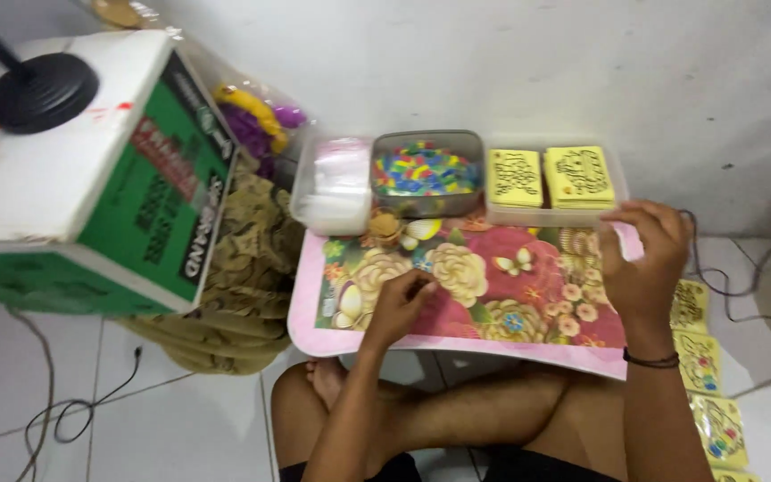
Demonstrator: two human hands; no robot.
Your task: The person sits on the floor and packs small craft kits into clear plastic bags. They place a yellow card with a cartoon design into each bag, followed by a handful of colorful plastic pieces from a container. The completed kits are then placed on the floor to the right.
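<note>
L hand (401,303) pinched on glossy floral tray (528,344); R hand (642,259) by yellow cards (579,174).

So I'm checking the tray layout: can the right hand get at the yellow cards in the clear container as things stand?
Probably yes. The right hand is raised just in front of the clear container, which has no lid on it, and the yellow cards lie uncovered on top. Nothing sits between hand and cards.

A large green-and-white cardboard box (91,170) with red and white print stands at the left. Two stacks of yellow printed cards (551,176) sit in a clear tray (546,216). More yellow packets (707,375) lie in a row on the floor at right.
</note>
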